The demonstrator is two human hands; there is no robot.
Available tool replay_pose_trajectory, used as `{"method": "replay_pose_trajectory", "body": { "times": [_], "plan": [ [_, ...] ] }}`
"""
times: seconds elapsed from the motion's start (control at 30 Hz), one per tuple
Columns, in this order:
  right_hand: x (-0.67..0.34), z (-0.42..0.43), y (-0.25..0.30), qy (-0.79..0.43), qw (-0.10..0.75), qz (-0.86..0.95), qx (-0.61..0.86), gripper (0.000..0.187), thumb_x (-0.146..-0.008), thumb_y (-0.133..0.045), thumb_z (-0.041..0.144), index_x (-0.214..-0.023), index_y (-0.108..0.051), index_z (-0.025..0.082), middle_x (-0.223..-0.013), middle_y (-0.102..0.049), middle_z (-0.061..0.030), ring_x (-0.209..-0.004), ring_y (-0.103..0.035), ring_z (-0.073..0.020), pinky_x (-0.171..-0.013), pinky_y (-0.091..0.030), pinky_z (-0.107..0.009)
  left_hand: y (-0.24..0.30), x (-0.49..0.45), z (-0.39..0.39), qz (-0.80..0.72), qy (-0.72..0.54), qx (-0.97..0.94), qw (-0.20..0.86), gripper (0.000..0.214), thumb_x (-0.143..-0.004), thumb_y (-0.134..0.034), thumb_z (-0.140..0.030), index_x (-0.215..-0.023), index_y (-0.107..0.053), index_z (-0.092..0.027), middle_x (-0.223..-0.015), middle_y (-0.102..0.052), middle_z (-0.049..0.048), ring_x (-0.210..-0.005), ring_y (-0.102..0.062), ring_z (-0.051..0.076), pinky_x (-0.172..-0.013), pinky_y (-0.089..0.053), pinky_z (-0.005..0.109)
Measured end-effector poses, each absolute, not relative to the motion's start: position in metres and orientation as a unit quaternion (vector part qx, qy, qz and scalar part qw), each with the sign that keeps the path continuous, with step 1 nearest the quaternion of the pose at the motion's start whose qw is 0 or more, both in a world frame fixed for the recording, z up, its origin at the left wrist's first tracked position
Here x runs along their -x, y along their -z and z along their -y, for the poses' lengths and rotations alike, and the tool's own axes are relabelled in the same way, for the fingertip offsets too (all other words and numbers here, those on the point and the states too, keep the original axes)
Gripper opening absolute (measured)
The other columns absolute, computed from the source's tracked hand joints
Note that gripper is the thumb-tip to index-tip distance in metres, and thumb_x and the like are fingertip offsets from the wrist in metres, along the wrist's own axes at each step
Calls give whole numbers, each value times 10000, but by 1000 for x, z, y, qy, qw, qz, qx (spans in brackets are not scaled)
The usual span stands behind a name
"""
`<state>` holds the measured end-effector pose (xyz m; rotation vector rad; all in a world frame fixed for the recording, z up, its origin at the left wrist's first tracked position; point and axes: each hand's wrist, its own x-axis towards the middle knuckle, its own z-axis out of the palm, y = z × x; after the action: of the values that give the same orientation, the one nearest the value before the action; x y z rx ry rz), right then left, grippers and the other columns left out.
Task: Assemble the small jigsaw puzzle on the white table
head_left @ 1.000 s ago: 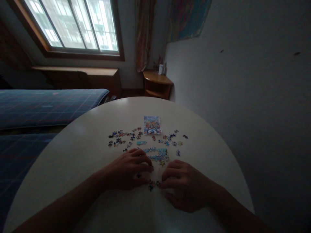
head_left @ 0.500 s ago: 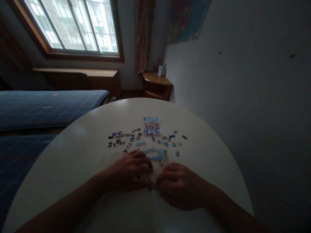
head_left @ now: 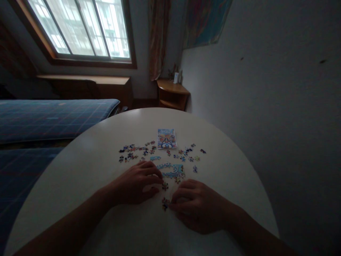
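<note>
My left hand (head_left: 135, 183) rests on the round white table (head_left: 93, 167), fingers curled and pointing right toward a single loose puzzle piece (head_left: 165, 185) at its fingertips. My right hand (head_left: 194, 204) lies close by, fingers curled, its tips pinched on a small joined cluster of pieces (head_left: 165, 203). Just beyond both hands sits a partly assembled blue section of the puzzle (head_left: 172, 170). Farther back lies the small reference picture card (head_left: 166, 138), with loose pieces scattered on its left (head_left: 131, 153) and right (head_left: 189, 153).
The table's right edge runs close to a plain grey wall (head_left: 266, 89). A blue plaid bed (head_left: 48, 115) lies to the left. Behind stand a wooden corner shelf (head_left: 172, 92), a window (head_left: 80, 28) and a curtain (head_left: 157, 35).
My left hand has drawn back to the left, uncovering a loose piece near its fingertips. My right hand has shifted slightly left and stays on the small cluster.
</note>
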<state>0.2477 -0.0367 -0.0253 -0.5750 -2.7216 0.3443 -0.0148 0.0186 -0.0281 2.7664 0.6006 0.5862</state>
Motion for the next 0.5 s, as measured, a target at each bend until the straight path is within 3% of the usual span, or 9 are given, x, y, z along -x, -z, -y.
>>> {"method": "replay_pose_trajectory", "body": {
  "times": [0.2, 0.5],
  "plan": [
    [-253, 31, 20, -116, 193, 949, 221, 63, -874, -572, 185, -876, -635, 189, -900, -682, -24, -828, -594, -137, -812, -455, -307, 26, 14, -15, -209, -197, -949, 132, 193, -869, -671, -271, -1060, -668, -246, -1080, -686, 24, -1015, -577, 200, -933, -452, 363],
    [-254, 28, 24, -87, 172, 954, 230, 89, -873, -551, 190, -808, -612, 184, -794, -644, -30, -756, -555, -153, -743, -437, -300, 27, 14, -15, -196, -186, -951, 148, 342, -828, -734, -329, -1155, -655, -268, -1163, -655, 44, -1077, -563, 228, -968, -449, 404]
  ]
}}
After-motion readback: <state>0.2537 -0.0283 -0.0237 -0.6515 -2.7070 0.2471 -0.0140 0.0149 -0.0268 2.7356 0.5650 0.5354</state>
